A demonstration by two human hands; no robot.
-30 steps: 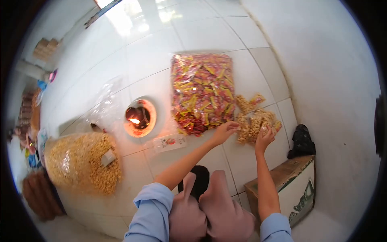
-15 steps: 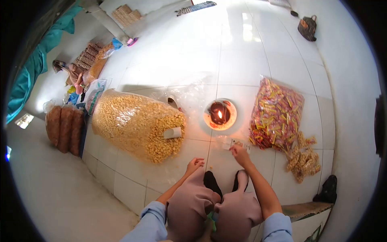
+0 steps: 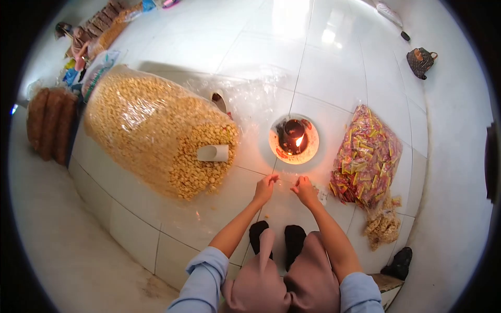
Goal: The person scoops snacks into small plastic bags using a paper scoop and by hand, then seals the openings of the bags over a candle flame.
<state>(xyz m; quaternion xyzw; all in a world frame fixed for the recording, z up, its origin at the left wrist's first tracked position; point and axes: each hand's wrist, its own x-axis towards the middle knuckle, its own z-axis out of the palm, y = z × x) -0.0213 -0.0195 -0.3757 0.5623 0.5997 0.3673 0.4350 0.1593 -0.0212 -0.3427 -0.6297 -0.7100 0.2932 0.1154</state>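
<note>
Between my two hands stretches a small clear plastic bag (image 3: pixel 286 180), hard to make out against the floor. My left hand (image 3: pixel 266 189) pinches its left side and my right hand (image 3: pixel 305 191) pinches its right side. Just beyond them a small flame burns at a dark pot on a plate (image 3: pixel 281 155). To the left lies a large open bag of yellow snack pieces (image 3: pixel 141 125) with a white scoop (image 3: pixel 213 153) in it. Some printed plastic packets (image 3: pixel 321 196) lie beside my right hand.
At the right lie a big bag of red and yellow sachets (image 3: pixel 368 156) and filled snack packs (image 3: pixel 382 227). A black bag (image 3: pixel 399 263) sits near the wall, a brown bag (image 3: pixel 420 62) farther back. Another person (image 3: pixel 80 44) is at the upper left.
My hands have come together, and both now hold the clear bag. The view has shifted, after first swinging left from the filled packs where my right hand was.
</note>
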